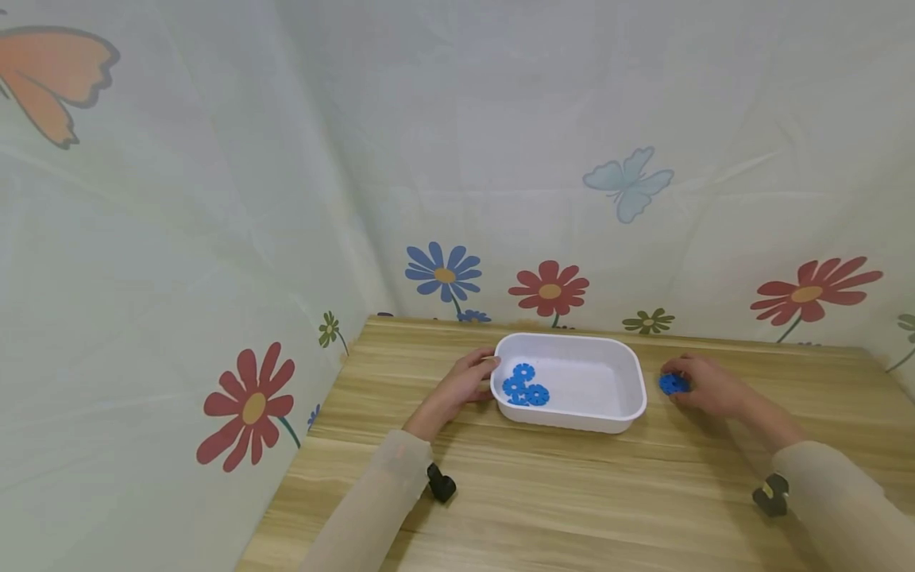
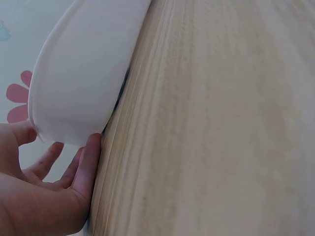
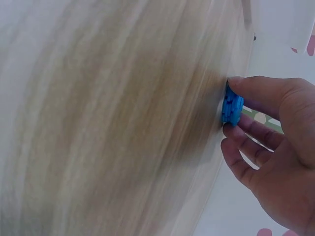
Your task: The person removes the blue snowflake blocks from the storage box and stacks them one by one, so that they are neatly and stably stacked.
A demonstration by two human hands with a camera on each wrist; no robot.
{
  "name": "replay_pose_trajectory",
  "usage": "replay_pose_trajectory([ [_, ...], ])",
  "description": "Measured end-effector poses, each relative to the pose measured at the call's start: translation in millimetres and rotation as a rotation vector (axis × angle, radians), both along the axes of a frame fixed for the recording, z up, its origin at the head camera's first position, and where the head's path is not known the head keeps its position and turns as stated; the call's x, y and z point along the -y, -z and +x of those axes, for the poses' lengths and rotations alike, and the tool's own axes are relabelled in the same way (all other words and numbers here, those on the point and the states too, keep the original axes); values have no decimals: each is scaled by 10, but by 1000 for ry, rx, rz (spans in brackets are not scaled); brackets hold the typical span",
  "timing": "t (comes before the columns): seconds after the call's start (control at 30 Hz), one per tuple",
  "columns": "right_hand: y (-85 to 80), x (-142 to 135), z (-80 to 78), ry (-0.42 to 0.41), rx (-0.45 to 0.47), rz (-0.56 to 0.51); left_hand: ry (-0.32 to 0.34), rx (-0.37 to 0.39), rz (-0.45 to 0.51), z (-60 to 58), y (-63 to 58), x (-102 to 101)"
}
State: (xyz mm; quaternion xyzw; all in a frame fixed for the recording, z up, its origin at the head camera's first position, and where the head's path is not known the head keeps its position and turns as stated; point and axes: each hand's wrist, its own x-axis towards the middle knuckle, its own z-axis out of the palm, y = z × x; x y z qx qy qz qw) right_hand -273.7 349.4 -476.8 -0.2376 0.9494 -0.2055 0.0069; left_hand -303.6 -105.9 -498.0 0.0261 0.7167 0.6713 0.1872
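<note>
A white plastic tub (image 1: 572, 423) stands on the table, with several blue notched discs (image 1: 538, 395) lying in its left end. My left hand (image 1: 468, 376) holds the tub's left end. In the left wrist view, the thumb of that left hand (image 2: 51, 191) is at the rim and the fingers are against the outer wall of the tub (image 2: 93, 64). To the right of the tub, my right hand (image 1: 708, 385) pinches a small stack of blue notched discs (image 1: 673, 384) between thumb and fingers. That stack (image 3: 232, 105) is close to the tabletop in the right wrist view.
The wood-grain table (image 1: 572, 492) meets a white cloth (image 1: 500, 159) printed with flowers and butterflies at its back and left edges. A black wrist strap piece (image 1: 441, 483) is at the left sleeve, another (image 1: 772, 496) at the right.
</note>
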Motion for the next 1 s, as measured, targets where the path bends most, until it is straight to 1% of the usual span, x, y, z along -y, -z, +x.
replay_pose_trajectory([
  [0.3, -13, 29, 23, 2, -4, 15, -1, -6, -13, -11, 38, 9],
  [0.53, 8, 20, 8, 0, -11, 21, 2, -17, -11, -19, 54, 13],
  [0.7, -8, 11, 22, 15, -5, 1, 6, -14, 2, -15, 61, 3],
  [0.83, -101, 32, 23, 36, -30, -49, 14, -14, 14, -14, 70, 5],
  [1.0, -367, 183, 14, 65, -113, -140, 6, -13, 14, -20, 57, 7],
])
